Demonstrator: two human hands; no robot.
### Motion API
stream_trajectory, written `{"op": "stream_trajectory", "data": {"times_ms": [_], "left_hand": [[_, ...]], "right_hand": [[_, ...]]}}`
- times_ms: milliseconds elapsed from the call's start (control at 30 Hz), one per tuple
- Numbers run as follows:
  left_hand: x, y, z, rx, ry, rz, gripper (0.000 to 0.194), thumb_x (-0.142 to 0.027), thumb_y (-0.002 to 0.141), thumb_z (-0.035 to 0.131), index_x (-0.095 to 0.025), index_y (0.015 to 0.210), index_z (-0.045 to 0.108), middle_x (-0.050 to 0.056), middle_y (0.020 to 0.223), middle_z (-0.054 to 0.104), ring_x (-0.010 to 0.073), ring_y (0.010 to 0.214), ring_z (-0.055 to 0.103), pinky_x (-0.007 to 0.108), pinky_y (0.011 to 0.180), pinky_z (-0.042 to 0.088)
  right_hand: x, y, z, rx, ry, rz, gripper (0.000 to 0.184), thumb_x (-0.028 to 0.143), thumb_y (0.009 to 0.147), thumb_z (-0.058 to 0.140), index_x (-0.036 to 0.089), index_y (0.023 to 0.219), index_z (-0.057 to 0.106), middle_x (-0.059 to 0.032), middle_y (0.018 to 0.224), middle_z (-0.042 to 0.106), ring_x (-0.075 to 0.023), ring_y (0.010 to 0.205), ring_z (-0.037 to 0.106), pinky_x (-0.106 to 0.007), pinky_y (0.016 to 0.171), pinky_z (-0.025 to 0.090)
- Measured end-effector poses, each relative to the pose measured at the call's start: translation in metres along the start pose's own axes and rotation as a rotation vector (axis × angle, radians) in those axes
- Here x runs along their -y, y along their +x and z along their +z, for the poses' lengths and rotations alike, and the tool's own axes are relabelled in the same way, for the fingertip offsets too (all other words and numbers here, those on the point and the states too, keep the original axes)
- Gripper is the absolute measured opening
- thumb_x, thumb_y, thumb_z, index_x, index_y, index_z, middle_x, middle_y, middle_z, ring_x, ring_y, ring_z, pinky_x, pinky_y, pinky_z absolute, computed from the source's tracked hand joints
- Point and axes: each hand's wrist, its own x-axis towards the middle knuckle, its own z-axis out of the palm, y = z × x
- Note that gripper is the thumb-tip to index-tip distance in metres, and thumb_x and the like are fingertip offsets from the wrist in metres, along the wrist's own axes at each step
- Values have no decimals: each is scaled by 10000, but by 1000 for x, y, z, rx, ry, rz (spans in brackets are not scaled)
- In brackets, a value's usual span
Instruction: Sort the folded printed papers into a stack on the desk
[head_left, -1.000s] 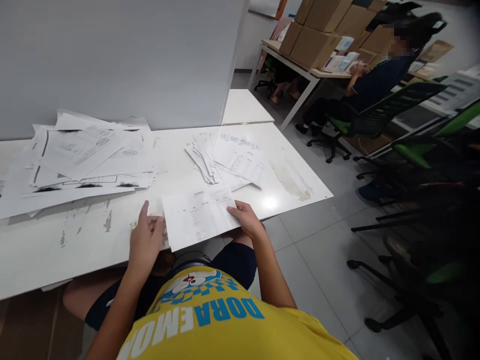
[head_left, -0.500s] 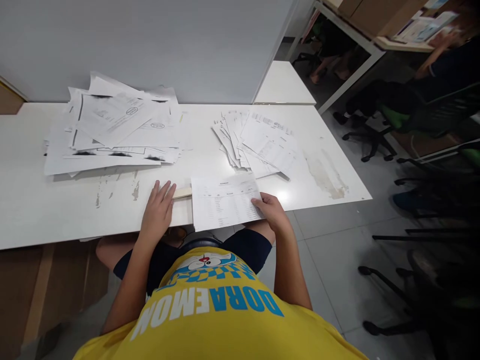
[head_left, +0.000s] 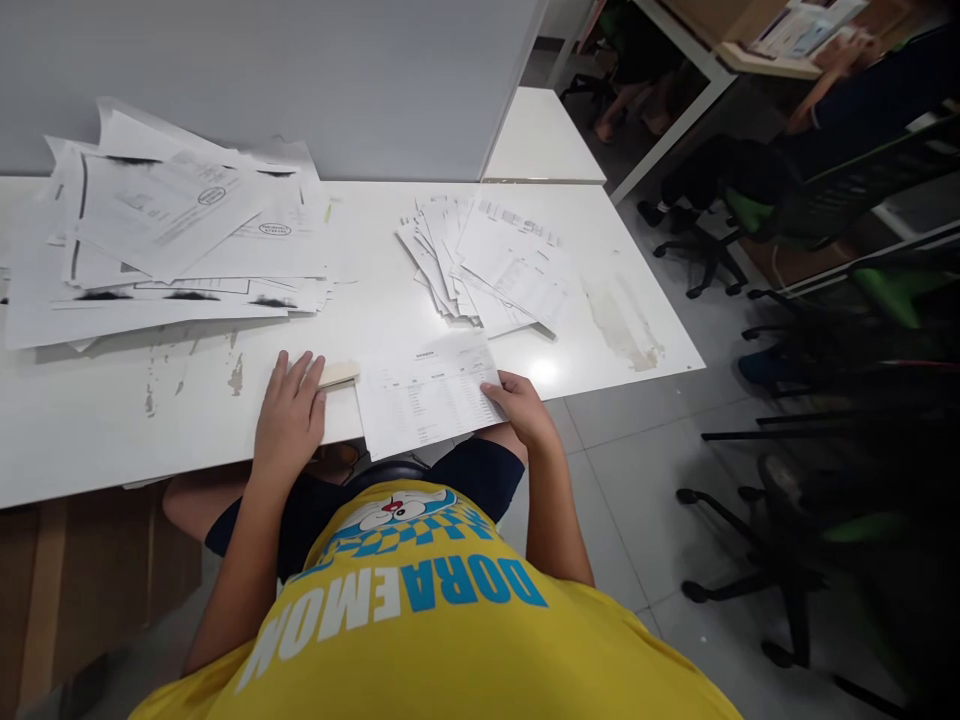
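Observation:
My right hand (head_left: 521,406) grips the right edge of a printed sheet (head_left: 425,397) that lies partly over the near edge of the white table (head_left: 97,420). My left hand (head_left: 289,420) rests flat on the table, fingers apart, its fingertips touching a small cream-coloured block (head_left: 337,374) beside the sheet. Beyond the sheet lies a fanned stack of printed pages (head_left: 487,265). A large loose heap of papers (head_left: 161,235) covers the far left of the table.
A grey partition wall (head_left: 300,70) stands behind the table, with a small white side table (head_left: 540,140) past it. Another person sits on a green chair (head_left: 817,180) at the upper right beside a desk with boxes. Dark office chairs (head_left: 825,480) crowd the floor on the right.
My left hand let go of the sheet's left edge and now lies flat on the table by the cream block. My right hand keeps hold of the sheet. The view has tilted down.

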Motion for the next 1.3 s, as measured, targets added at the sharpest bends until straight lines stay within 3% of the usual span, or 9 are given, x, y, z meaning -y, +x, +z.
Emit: {"op": "stream_trajectory", "data": {"times_ms": [133, 333, 667, 867, 967, 1067, 1167, 1233, 1300], "left_hand": [[-4, -2, 0, -47, 73, 15, 551, -249, 952, 424, -207, 1499, 377, 130, 1524, 444, 353, 1513, 181, 614, 1188, 255], [-12, -12, 2, -89, 131, 193, 661, -128, 910, 448, -231, 1544, 292, 111, 1412, 572, 270, 1367, 459, 455, 1121, 403], [-11, -10, 9, -101, 32, 136, 608, -115, 858, 464, -276, 1444, 484, 65, 1280, 667, 268, 1223, 568, 487, 1060, 432], [-12, -13, 13, -74, 41, 70, 612, -146, 836, 458, -277, 1432, 503, 63, 1314, 652, 276, 1230, 575, 521, 1096, 412], [-12, -14, 13, -96, 63, 89, 617, -142, 838, 453, -249, 1445, 487, 81, 1342, 631, 279, 1252, 559, 513, 1101, 414], [-13, -15, 12, -131, 85, 101, 597, -137, 855, 447, -219, 1444, 486, 99, 1336, 631, 280, 1258, 547, 495, 1104, 408], [-14, -16, 11, -169, 138, 167, 581, -126, 866, 451, -207, 1440, 488, 102, 1290, 655, 275, 1213, 569, 466, 1077, 427], [-14, -16, 10, -206, 175, 220, 598, -113, 864, 465, -211, 1453, 471, 99, 1254, 672, 272, 1174, 590, 452, 1045, 449], [-12, -17, 11, -249, 185, 244, 628, -106, 860, 479, -221, 1476, 439, 103, 1236, 680, 276, 1161, 598, 452, 1020, 462]], "right_hand": [[-1, 0, 2, 22, 3, -3, 334, 453, 724, 674, 178, 907, 723, -38, 843, 729, -249, 833, 647, -342, 737, 503], [3, -3, 12, 35, 1, 15, 328, 467, 715, 671, 177, 861, 717, -41, 811, 726, -253, 813, 650, -352, 727, 512], [8, 2, 9, 20, -78, -20, 324, 474, 735, 651, 180, 864, 702, -35, 823, 721, -246, 822, 640, -342, 726, 500], [23, -3, 6, 40, -115, -63, 315, 458, 768, 637, 200, 924, 727, -32, 790, 718, -258, 797, 649, -369, 721, 520], [35, -5, -8, -59, -155, -134, 331, 462, 756, 641, 191, 926, 728, -50, 829, 726, -270, 849, 653, -375, 747, 520], [53, 20, -17, -241, -69, -270, 319, 436, 746, 643, 188, 934, 713, -68, 912, 732, -274, 910, 658, -382, 792, 518], [83, 75, 12, -266, 63, -405, 334, 375, 777, 593, 163, 1016, 687, -86, 998, 732, -271, 978, 660, -401, 861, 515], [109, 116, 55, -207, 44, -430, 351, 316, 834, 508, 116, 1080, 658, -99, 1035, 728, -256, 987, 664, -393, 879, 520], [138, 150, 109, -143, -158, -437, 367, 246, 893, 418, 65, 1141, 619, -112, 1075, 717, -235, 988, 663, -358, 874, 523]]}}
